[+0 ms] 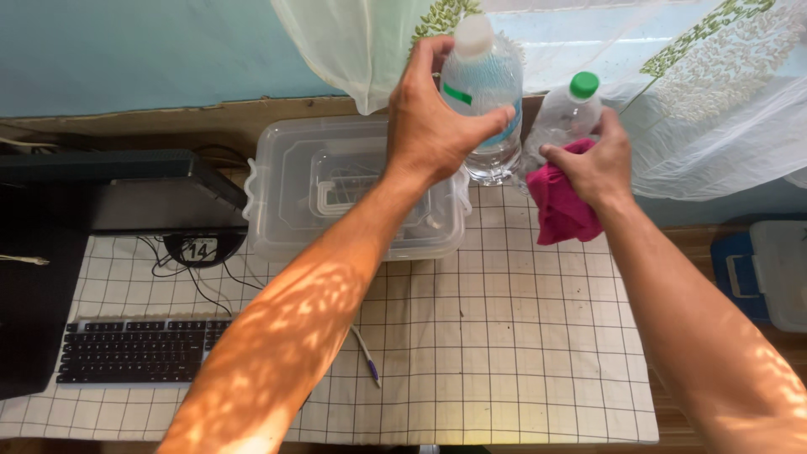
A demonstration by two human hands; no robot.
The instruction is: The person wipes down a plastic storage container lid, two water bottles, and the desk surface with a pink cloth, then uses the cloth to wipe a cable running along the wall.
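Observation:
My left hand grips a clear plastic bottle with a white cap and a blue label, held upright above the far edge of the table. My right hand clutches a crumpled pink cloth and presses against a second clear bottle with a green cap, which stands just right of the first. The cloth hangs down below my right hand.
A clear lidded plastic box sits behind my left forearm on the white checked tablecloth. A black keyboard, a monitor stand, cables and a pen lie left. A sheer curtain hangs behind; a blue and white container is right.

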